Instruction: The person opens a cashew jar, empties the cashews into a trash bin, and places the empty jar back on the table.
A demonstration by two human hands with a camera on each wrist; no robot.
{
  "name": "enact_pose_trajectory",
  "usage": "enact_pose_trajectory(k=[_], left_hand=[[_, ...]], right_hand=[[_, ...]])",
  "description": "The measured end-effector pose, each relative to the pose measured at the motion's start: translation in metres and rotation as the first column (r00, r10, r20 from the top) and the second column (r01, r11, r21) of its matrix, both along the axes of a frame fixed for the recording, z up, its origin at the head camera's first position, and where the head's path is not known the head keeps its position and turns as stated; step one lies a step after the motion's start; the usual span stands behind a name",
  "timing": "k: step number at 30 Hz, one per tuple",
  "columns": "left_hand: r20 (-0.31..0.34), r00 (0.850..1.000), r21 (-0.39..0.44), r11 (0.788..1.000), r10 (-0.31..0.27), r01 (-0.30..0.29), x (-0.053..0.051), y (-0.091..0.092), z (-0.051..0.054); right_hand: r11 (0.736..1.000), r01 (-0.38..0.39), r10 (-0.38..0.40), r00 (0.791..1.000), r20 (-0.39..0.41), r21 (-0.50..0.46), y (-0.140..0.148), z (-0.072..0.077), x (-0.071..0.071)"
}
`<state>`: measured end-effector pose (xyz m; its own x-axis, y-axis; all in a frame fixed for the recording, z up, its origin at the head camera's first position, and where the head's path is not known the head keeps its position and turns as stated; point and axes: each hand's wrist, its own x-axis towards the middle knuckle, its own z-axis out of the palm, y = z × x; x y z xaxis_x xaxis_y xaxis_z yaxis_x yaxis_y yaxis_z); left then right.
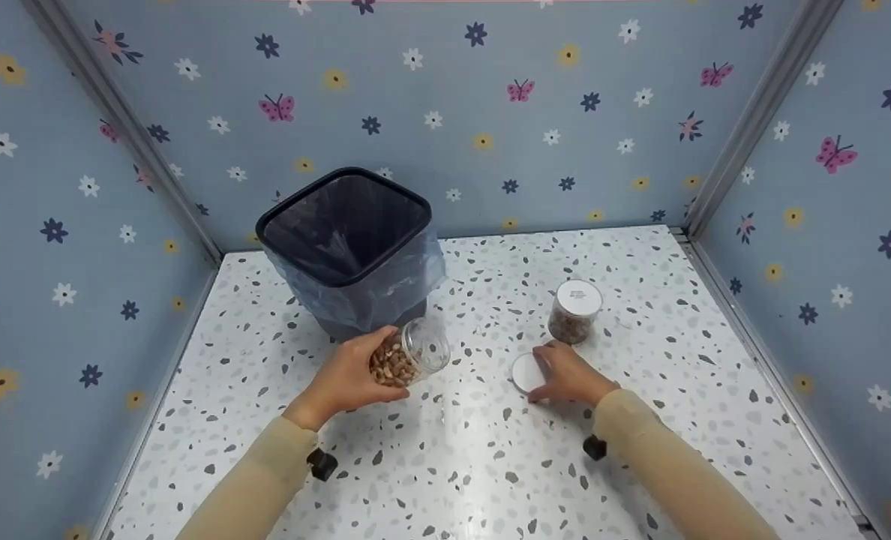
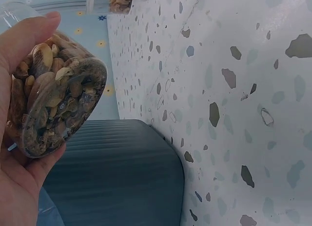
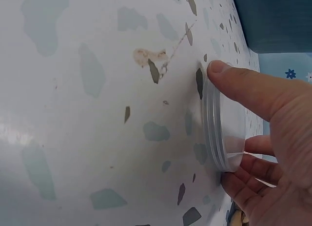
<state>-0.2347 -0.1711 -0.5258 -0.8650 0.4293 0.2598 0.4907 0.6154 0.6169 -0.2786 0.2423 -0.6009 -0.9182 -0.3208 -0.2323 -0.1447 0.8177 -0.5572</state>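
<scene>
1 clear jar (image 1: pixel 428 345), tilted, w/ brown & tan nuts (image 1: pixel 393 364).

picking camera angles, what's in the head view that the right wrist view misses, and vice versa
Head only: the left hand gripping a jar of nuts, and the black rim of the bin.
Right wrist only: a brownish stain and the clear ridges on the white lid.
Both: the right hand holding that white lid, the bin, and the speckled table.
</scene>
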Motion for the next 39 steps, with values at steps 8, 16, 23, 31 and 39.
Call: enact_pose_trajectory(k=[8, 16, 23, 31, 39], left_hand=[[0.015, 1.000, -0.003, 1.000, 0.003, -0.002, 0.002, -0.005, 0.006], [-0.020, 1.000, -0.033, 0.999, 0.021, -0.022, 0.005, -0.012, 0.010], [-0.013, 0.999, -0.018, 0.999, 0.032, -0.032, 0.007, -0.019, 0.017], [-0.013, 0.999, 0.008, 0.999, 0.037, -0.037, 0.008, -0.025, 0.021], [-0.018, 0.999, 0.012, 0.999, 0.040, -0.040, 0.011, -0.031, 0.028]], right_hand=[[1.000, 0.012, -0.012, 1.000, -0.012, 0.003, 0.001, 0.000, 0.002], [1.000, 0.005, -0.005, 1.000, -0.016, -0.004, 0.002, 0.002, 0.002], [0.999, 0.028, -0.028, 1.000, -0.004, -0.035, 0.003, 0.001, 0.002], [0.999, -0.018, 0.016, 0.998, -0.057, -0.035, 0.004, 0.002, 0.003], [0.999, -0.003, 0.001, 0.999, -0.045, -0.045, 0.004, 0.002, 0.003]])
